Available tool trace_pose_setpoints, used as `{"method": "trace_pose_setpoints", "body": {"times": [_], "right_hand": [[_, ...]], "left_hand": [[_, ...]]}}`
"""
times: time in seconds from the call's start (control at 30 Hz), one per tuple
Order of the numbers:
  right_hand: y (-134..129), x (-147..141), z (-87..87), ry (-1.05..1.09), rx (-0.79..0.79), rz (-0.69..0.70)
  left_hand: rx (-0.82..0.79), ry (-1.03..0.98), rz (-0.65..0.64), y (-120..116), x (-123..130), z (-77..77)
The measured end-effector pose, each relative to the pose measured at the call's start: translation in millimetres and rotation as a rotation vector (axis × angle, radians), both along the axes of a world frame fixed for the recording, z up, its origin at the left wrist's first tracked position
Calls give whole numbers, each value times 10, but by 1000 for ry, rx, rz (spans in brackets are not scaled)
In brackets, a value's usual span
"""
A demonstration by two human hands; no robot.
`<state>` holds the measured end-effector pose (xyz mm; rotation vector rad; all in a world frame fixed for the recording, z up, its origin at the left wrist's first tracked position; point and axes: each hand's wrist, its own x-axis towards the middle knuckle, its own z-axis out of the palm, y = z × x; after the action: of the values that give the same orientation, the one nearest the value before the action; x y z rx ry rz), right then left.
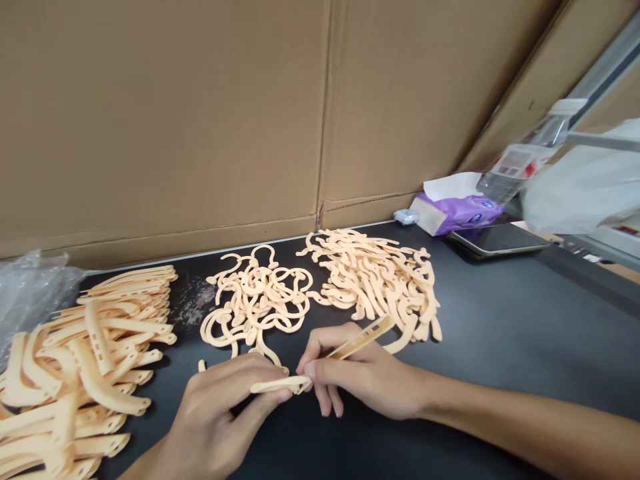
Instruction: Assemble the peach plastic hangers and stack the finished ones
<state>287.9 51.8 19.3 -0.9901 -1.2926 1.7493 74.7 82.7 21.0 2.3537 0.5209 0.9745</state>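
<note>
Between the thumb and fingers of my left hand (pixel 220 413) is a short cream plastic piece (pixel 275 385), lying nearly level. My right hand (pixel 350 373) pinches a longer cream slotted strip (pixel 364 337), which slants up to the right across the fingers. The ends of the two pieces meet at my fingertips; whether they are joined I cannot tell. Just beyond my hands lie a heap of hook-shaped cream pieces (pixel 257 293) and, to its right, a heap of wavy cream pieces (pixel 373 273).
Longer cream strips (pixel 95 360) are stacked on the left beside clear plastic wrap (pixel 40 293). Cardboard (pixel 200 120) stands along the back of the black table (pixel 500 333). At the right are a purple tissue pack (pixel 457 210), a phone (pixel 497 239) and a plastic bottle (pixel 525 157).
</note>
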Motion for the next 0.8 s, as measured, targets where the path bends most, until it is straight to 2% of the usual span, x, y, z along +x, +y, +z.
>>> {"method": "trace_pose_setpoints", "body": {"times": [0.5,0.8], "right_hand": [[-28,-40,-8,-8,40,-7],[-38,-30,2,-21,48,19]], "left_hand": [[14,17,51,-6,-12,14],[-103,14,-12,40,-3,23]]}}
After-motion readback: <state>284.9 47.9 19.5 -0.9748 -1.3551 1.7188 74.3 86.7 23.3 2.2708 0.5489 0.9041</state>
